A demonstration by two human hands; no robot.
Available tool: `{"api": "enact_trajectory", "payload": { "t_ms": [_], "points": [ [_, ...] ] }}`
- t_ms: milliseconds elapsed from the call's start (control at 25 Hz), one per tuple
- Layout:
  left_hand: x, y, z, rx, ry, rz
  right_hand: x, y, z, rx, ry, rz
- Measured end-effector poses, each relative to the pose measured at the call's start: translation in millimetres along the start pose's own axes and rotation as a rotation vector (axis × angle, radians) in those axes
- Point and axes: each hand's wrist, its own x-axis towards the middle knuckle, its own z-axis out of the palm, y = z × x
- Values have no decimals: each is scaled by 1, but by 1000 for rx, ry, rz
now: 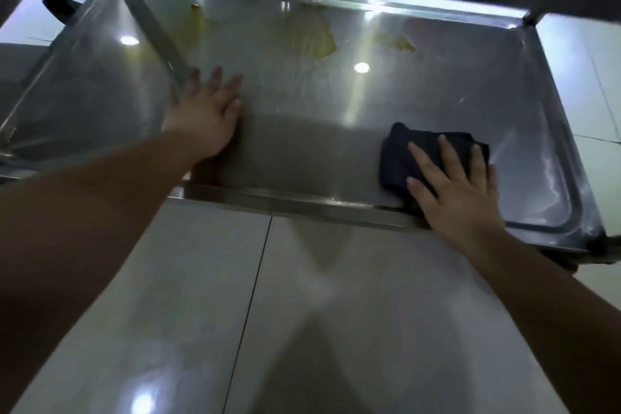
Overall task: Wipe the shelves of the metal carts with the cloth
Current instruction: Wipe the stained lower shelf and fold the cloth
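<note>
My R hand lay flat on the dark cloth, fingers straight & spread wide, pressing it onto the metal cart shelf just inside the front rim, right of frame centre. My L hand rested palm-down on bare metal left of centre, its fingers straight & slightly apart, holding nothing, beside a slanted cart post. Yellowish stains sat near the shelf's back edge, upper middle of frame, well apart from the cloth; pale floor tiles filled the bottom.
</note>
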Motion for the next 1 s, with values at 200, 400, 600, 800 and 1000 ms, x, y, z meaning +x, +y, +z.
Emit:
{"api": "enact_trajectory", "payload": {
  "t_ms": [200,400,600,800,1000],
  "points": [
    [-8,-19,12,55,-3,42,-4,-84,2,50,22,108],
    [-6,-23,14,18,15,33,-8,-202,16,49,-12,-217],
    [-8,-21,18,-22,35,32,7,-71,11,7,50,62],
    [-8,-18,17,-24,21,24,6,-96,5,39,-10,186],
    [-11,-21,19,-34,49,31,-16,-223,15,-33,-1,-261]
  ]
}}
